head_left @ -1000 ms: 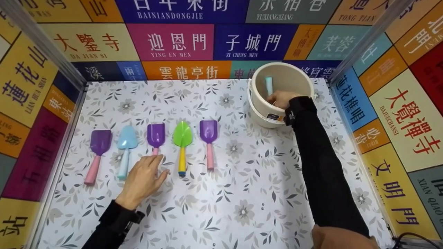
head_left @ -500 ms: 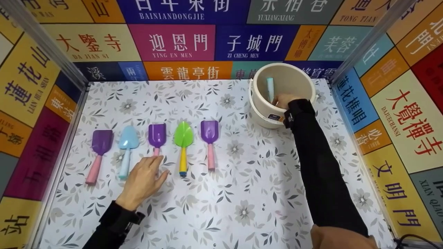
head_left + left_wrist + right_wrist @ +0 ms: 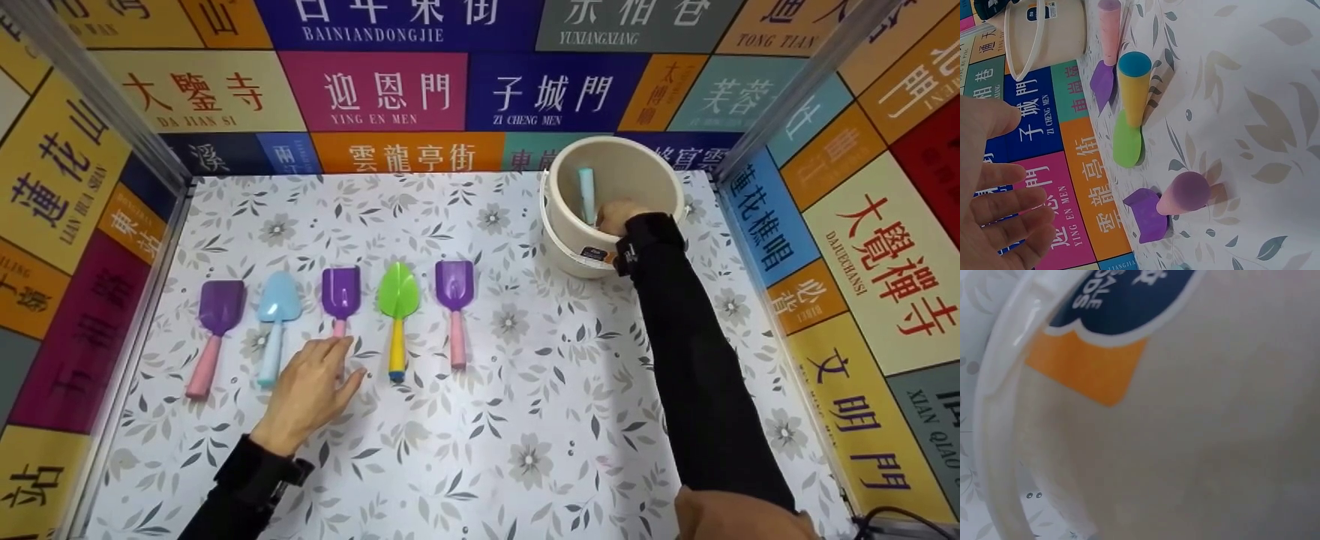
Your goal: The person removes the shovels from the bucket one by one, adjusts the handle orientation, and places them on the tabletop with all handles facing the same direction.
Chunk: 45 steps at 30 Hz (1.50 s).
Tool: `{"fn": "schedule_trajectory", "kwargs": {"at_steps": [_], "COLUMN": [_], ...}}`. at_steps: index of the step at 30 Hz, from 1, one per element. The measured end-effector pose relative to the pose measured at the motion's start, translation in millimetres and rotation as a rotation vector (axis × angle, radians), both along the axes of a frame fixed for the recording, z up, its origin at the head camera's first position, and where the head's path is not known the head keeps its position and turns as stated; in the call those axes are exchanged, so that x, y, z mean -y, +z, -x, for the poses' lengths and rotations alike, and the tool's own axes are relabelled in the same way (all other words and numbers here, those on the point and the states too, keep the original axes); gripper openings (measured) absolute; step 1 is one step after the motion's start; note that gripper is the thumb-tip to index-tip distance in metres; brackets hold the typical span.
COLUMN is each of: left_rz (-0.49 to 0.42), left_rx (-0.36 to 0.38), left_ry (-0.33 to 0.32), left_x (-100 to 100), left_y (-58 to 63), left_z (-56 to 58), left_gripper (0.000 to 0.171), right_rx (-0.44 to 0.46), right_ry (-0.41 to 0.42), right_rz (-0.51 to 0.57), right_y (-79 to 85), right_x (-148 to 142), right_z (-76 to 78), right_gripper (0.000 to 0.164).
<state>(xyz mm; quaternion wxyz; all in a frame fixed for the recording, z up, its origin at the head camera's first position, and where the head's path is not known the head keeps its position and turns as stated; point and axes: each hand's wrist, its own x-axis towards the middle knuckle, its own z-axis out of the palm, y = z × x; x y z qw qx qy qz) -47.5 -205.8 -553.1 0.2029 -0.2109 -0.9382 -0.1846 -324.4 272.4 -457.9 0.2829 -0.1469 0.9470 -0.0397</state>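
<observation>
My left hand [image 3: 307, 394] hovers with relaxed fingers over the pink handle of a purple toy shovel [image 3: 341, 291], the middle one in a row. In the left wrist view its fingers [image 3: 1010, 199] are spread, holding nothing, apart from the pink handle [image 3: 1185, 192]. My right hand [image 3: 616, 216] reaches over the near rim into a beige bucket [image 3: 564, 244]. A light-blue handle [image 3: 586, 191] leans inside the bucket, close beside that hand. The right fingertips are hidden by the bucket wall. Only the outer bucket wall [image 3: 1202, 427] and its white bail [image 3: 996, 439] show in the right wrist view.
The row also holds another purple shovel [image 3: 220, 306] at the left end, a light-blue trowel [image 3: 278, 300], a green trowel with yellow handle [image 3: 397, 292], and a purple shovel [image 3: 454, 283] at the right. Sign-patterned walls [image 3: 382, 90] border the floral tabletop [image 3: 465, 450].
My right hand has shifted slightly right inside the bucket, a little away from the light-blue handle, of which more shows. The left hand and the row stay put.
</observation>
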Motion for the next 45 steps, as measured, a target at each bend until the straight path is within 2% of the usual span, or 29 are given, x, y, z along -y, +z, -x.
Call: {"fn": "schedule_trajectory", "kwargs": {"at_steps": [6,13,20,24,31,37,45], "left_rz": [0.009,0.014,0.010,0.005,0.007,-0.002,-0.014], "left_rx": [-0.014,-0.015,0.000,0.019,0.018,0.014,-0.019], "left_ry": [0.005,0.004,0.017,0.023,0.014,0.008,-0.007], "left_x": [0.0,-1.6,-3.2,-4.5,-6.9,-7.1,-10.2], "left_y": [1.0,1.3,2.5,3.2,3.4,4.1,4.1], "left_z": [-0.7,-1.6,-1.4,-1.7,-2.3,-2.8,-3.2], "left_gripper": [0.049,0.050,0.050,0.051,0.048,0.047,0.046], "right_rx": [-0.007,-0.020,-0.094,-0.140,-0.247,-0.322,-0.549], "right_ry": [-0.015,-0.009,0.024,0.014,0.010,-0.024,-0.020], "right_rz": [-0.003,-0.003,-0.003,0.016,0.080,0.123,0.245], "right_y": [14.0,25.3,33.3,38.0,46.4,51.7,47.0], "right_x": [-2.0,-8.1,-16.3,-23.8,-38.2,-54.5,-73.4], "right_z": [-3.5,-8.2,-18.6,-27.8,-50.9,-76.7,-119.3], "right_gripper": [0.037,0.039,0.040,0.035,0.030,0.034,0.029]}}
